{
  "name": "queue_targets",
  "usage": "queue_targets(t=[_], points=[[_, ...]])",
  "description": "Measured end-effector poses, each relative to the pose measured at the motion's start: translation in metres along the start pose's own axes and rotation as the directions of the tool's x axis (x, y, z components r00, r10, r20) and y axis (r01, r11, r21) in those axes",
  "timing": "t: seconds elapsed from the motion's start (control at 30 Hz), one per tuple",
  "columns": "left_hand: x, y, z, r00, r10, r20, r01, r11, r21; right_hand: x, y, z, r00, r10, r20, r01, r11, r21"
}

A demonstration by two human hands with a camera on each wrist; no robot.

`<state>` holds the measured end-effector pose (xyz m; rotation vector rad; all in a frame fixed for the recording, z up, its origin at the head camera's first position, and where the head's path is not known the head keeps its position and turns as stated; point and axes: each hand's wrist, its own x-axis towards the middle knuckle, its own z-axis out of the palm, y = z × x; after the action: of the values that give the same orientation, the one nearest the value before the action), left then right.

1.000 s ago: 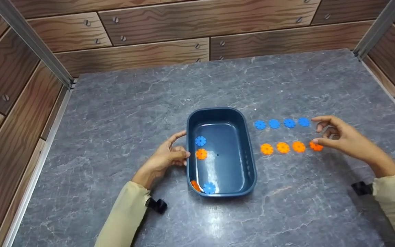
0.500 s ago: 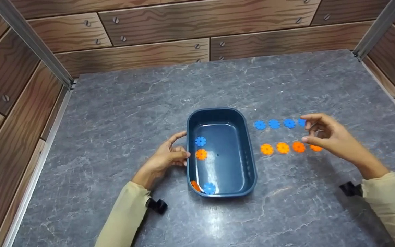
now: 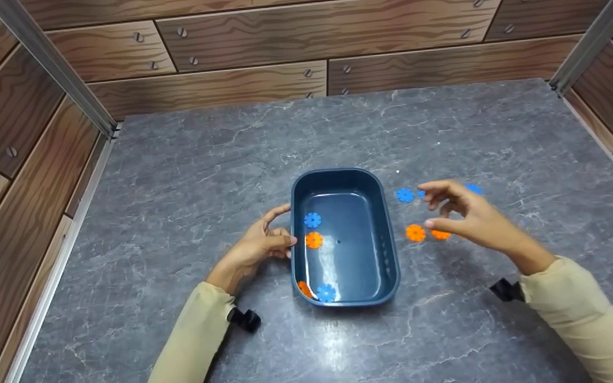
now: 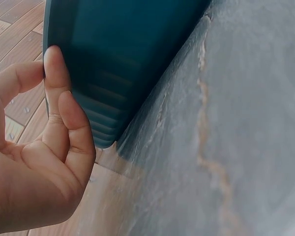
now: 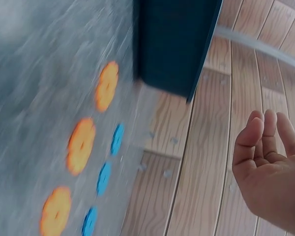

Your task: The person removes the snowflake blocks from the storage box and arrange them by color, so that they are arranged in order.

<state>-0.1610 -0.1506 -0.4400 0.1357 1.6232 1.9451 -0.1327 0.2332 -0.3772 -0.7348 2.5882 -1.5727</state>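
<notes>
My left hand [image 3: 261, 242] grips the left wall of a dark blue plastic tub [image 3: 357, 229]. In the left wrist view, the fingers [image 4: 81, 128] press the tub's outer side, with the thumb at its rim. Two blue and two orange notched discs lie inside, including a blue disc [image 3: 312, 220] and an orange disc [image 3: 314, 240]. My right hand [image 3: 463, 215] hovers over two rows of discs right of the tub, thumb and fingers apart, holding nothing. A blue disc [image 3: 405, 195] and an orange disc [image 3: 415, 233] head the rows; the hand hides some others.
Everything stands on a grey marbled tabletop [image 3: 221, 159]. Wood-patterned panels [image 3: 242, 42] enclose the back and sides, with a metal post [image 3: 67, 69] at the back left corner. In the right wrist view, several orange discs [image 5: 80, 146] and blue discs [image 5: 103, 178] lie flat.
My right hand has moved left along the rows toward the tub, uncovering the far right blue disc and covering others. The left hand and the tub hold their place.
</notes>
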Motion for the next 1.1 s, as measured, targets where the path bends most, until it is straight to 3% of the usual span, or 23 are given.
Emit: queue_targets(t=[0.23, 0.63, 1.1], points=[[0.001, -0.001, 0.001, 1.000, 0.002, -0.003, -0.002, 1.000, 0.009, 0.018, -0.006, 0.025, 0.998, -0.017, 0.061, 0.017, 1.000, 0.002], [0.000, -0.001, 0.000, 1.000, 0.001, -0.005, -0.001, 0.999, 0.035, 0.045, -0.013, 0.054, 0.983, 0.047, 0.178, -0.050, 0.999, 0.016], [0.001, -0.002, 0.000, 1.000, -0.003, -0.008, 0.003, 1.000, 0.024, 0.074, -0.008, 0.089, 0.953, 0.075, 0.295, -0.075, 0.997, -0.011]])
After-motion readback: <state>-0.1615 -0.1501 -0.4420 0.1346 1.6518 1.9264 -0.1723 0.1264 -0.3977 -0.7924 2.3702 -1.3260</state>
